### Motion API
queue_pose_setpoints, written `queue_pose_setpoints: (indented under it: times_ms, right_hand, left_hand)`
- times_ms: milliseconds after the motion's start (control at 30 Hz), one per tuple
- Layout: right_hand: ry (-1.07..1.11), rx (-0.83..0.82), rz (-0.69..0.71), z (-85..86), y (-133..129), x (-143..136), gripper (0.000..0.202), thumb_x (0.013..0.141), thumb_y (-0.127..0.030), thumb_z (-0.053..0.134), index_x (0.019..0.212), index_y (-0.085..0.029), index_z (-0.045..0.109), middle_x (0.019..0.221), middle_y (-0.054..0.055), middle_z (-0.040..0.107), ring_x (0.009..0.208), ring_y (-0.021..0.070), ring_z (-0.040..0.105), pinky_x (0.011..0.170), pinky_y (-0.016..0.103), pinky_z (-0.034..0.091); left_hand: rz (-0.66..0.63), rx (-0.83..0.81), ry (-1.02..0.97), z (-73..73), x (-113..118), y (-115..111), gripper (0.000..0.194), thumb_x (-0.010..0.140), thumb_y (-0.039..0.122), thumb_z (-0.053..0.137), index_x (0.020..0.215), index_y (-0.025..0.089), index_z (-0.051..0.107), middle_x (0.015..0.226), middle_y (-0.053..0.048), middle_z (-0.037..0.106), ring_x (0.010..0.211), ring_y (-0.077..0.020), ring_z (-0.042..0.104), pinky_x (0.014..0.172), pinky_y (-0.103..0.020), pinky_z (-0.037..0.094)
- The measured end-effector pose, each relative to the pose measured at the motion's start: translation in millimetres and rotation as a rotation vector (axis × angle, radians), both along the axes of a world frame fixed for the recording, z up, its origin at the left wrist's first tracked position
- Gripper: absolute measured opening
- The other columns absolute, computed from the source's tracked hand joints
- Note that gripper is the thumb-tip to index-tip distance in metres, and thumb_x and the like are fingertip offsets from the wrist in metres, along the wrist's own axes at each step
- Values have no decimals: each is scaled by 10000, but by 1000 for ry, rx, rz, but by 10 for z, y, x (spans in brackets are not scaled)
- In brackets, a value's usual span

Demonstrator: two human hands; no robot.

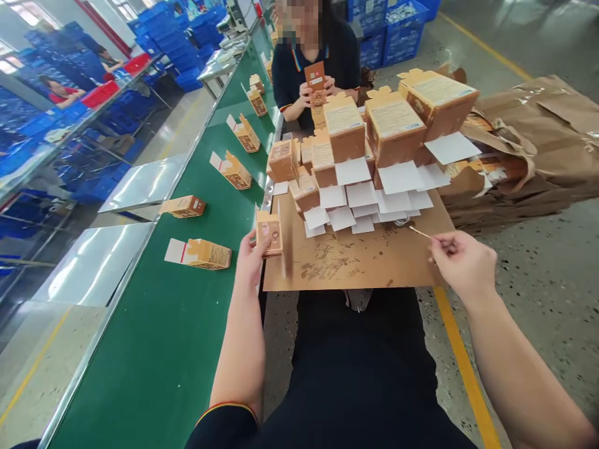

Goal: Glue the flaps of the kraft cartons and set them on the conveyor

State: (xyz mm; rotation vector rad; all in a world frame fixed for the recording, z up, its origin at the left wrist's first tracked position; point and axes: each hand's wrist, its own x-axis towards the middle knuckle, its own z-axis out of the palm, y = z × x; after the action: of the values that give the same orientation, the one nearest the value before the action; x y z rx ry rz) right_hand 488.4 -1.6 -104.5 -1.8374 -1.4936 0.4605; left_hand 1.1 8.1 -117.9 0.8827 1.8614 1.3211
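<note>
My left hand (251, 259) is wrapped round a small brown carton (269, 234) with open flaps, at the left edge of a cardboard-topped table (346, 262). My right hand (461, 262) pinches a thin pale stick (420, 232) at the table's right side, its tip pointing left. Beside that tip, a small clear round item (401, 221) lies on the cardboard, partly under white flaps. Stacked brown cartons (395, 128) with white flaps sticking out cover the back of the table.
A green conveyor belt (154, 324) on the left carries several open cartons (210, 254). Across the table a person (316, 68) holds a brown carton (317, 87). Brown wrapping paper (543, 137) is piled at the right. Blue crates (405, 31) stand behind.
</note>
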Motion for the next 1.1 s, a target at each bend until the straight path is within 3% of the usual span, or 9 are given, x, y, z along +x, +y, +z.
queue_pose_setpoints:
  times_ms: [167, 267, 367, 433, 567, 667, 833, 933, 1100]
  right_hand:
    - [-388, -223, 160, 365, 509, -60, 163, 1007, -143, 629, 1042, -140, 788, 1043, 192, 867, 991, 291, 817, 931, 357, 590]
    - [-546, -325, 297, 456, 656, -179, 244, 1062, -109, 556, 1116, -78, 792, 1148, 252, 853, 1034, 323, 803, 899, 359, 550]
    - [-609, -359, 360, 453, 742, -257, 263, 1071, -85, 538, 1100, -61, 798, 1135, 261, 849, 1014, 327, 796, 837, 349, 514]
    - [-613, -367, 358, 440, 792, -284, 252, 1063, -75, 552, 1071, -68, 803, 1067, 243, 853, 974, 322, 794, 798, 342, 493]
    - [-603, -353, 322, 436, 806, -238, 209, 1045, -77, 593, 1044, -87, 802, 1018, 219, 855, 927, 301, 789, 781, 334, 486]
    - [-455, -222, 216, 414, 626, -65, 118, 987, -104, 687, 957, -147, 793, 947, 163, 853, 861, 257, 779, 806, 334, 518]
    - [-44, 64, 23, 252, 30, 175, 37, 917, -229, 780, 881, -221, 783, 736, 35, 778, 630, 177, 740, 727, 316, 610]
    - [206, 173, 117, 120, -293, -34, 136, 953, -352, 815, 933, -218, 809, 725, 36, 778, 565, 175, 731, 610, 309, 646]
    - [344, 103, 464, -178, -560, -881, 169, 1044, -354, 732, 947, -241, 815, 744, 24, 794, 607, 180, 768, 562, 287, 641]
  left_hand:
    - [-55, -63, 680, 106, 74, -424, 907, 784, 435, 940, 1610, 232, 628, 1453, -194, 594, 1496, -434, 603, 1278, -653, 497]
    - [-148, -122, 785, 81, 318, -564, 988, 776, 474, 943, 1660, 201, 594, 1492, -230, 579, 1534, -472, 566, 1291, -687, 469]
    - [-123, -179, 641, 111, 334, -578, 1013, 857, 605, 871, 1720, 204, 524, 1584, -250, 568, 1419, -418, 679, 1223, -614, 555]
    - [-59, -225, 525, 166, 216, -507, 857, 956, 653, 747, 1660, 190, 593, 1593, -252, 608, 1352, -391, 729, 1198, -575, 576]
    - [-200, -311, 203, 205, 28, -346, 587, 926, 702, 774, 1242, 211, 833, 1274, -172, 837, 1338, -424, 745, 1171, -549, 592]
    - [-226, -296, -27, 144, 47, -429, 603, 766, 734, 938, 1085, 231, 852, 1139, -156, 876, 1241, -432, 787, 1093, -524, 634]
    - [-123, -83, -346, 105, 207, -809, 726, 740, 683, 1011, 1267, 237, 784, 1377, -165, 834, 1265, -376, 809, 1070, -511, 665]
    - [-139, 27, -434, 90, 375, -823, 757, 740, 609, 1039, 1339, 254, 743, 1509, -164, 776, 1414, -383, 749, 1151, -525, 643]
    - [-141, 107, -365, -82, 606, -535, 836, 658, 510, 1104, 1335, 268, 678, 1437, -151, 784, 1432, -365, 737, 1226, -546, 603]
